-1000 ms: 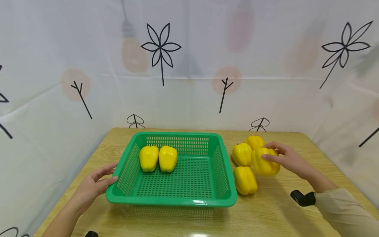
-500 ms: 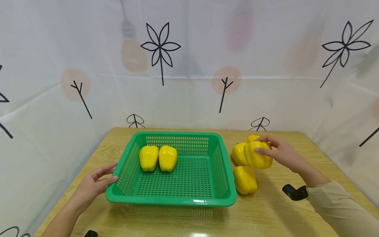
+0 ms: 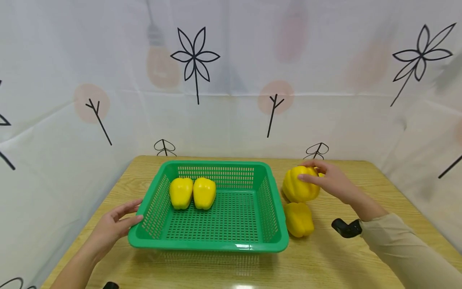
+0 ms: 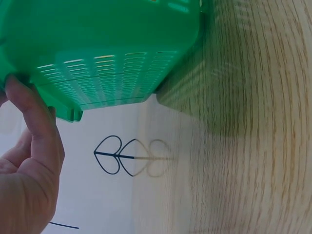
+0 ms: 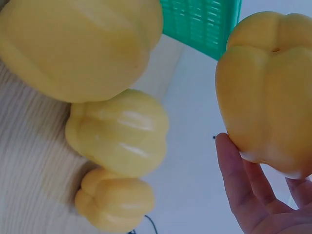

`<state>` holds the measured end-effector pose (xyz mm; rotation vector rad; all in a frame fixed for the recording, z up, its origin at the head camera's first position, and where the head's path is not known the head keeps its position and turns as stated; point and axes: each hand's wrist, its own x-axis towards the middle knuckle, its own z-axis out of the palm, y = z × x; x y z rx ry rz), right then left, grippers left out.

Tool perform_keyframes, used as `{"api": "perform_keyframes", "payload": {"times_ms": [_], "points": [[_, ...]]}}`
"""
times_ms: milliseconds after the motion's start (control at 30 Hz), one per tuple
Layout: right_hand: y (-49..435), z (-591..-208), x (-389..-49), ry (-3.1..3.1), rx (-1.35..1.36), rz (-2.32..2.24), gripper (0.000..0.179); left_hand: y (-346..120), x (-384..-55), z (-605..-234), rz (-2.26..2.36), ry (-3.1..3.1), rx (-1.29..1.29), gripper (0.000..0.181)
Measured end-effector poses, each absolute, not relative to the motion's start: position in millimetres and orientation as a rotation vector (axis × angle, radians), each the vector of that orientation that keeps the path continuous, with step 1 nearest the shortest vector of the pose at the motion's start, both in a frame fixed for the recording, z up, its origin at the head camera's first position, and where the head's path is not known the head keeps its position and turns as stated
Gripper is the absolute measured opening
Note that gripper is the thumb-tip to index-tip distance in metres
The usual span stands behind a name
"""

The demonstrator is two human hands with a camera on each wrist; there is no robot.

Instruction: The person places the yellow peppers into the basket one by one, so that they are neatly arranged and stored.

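My right hand grips a yellow bell pepper, raised above the table to the right of the green plastic basket. In the right wrist view the held pepper sits on the fingertips, lobed end showing. Three more yellow peppers rest on the table there: a near one, a middle one and a far one. From the head, the held pepper largely hides two of them; the front pepper shows beside the basket. My left hand holds the basket's left rim, fingers bent at its edge.
Inside the basket, two yellow peppers, one at left and one beside it, stand side by side at the back left. A wood-grain table lies beneath, with a patterned white cloth hanging behind and at the sides.
My right hand has carried its pepper leftward and slightly toward the back, over the peppers behind, now covering most of them. My left hand and the basket have stayed put.
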<state>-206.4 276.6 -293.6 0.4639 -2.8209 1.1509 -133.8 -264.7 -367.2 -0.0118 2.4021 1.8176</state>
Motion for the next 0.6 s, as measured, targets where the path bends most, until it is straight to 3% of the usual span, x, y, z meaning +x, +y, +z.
{"api": "perform_keyframes", "payload": {"times_ms": [600], "points": [[243.3,-283.0,-219.0,-2.817,0.538,1.149,0.041,-264.9,-133.6,-365.7,1.775,2.416,-0.020,0.066]]}}
